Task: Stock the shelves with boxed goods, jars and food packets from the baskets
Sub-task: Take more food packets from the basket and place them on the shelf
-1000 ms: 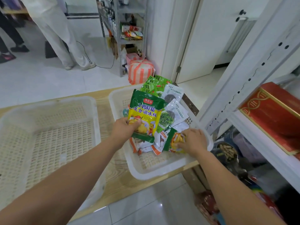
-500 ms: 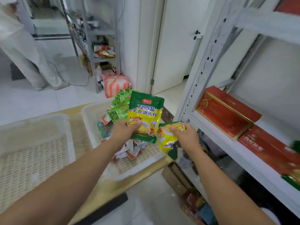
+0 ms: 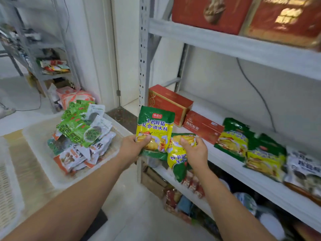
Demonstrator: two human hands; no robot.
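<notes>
Furthest to my left is a pale basket (image 3: 7,171) with nothing showing in it, and next to it is the basket (image 3: 37,129) with a heap of food packets (image 3: 81,134) waiting to go up. My left hand (image 3: 133,148) pinches a green and yellow seasoning packet (image 3: 154,127) by its lower edge, with the thumb on the front and the fingers curled behind. It stands upright with its long axis vertical, green top band uppermost and print reading the right way up. Just beside it, overlapping its lower corner, my right hand (image 3: 196,153) grips a second packet of the same kind (image 3: 178,164), thumb pressed across the face. This one hangs upside down with its long axis a little off vertical and its green end pointing at the floor. The middle shelf (image 3: 231,171) lies to the right of both hands and a little beyond them, and my right hand is the nearer, almost at its front edge. Two red boxes (image 3: 169,103) sit at its left end, then matching packets (image 3: 232,141) lie flat with their green tops towards the back wall. To match them, I reckon my hanging packet needs turning end for end before I lay it down. The upright one only needs tipping back.
</notes>
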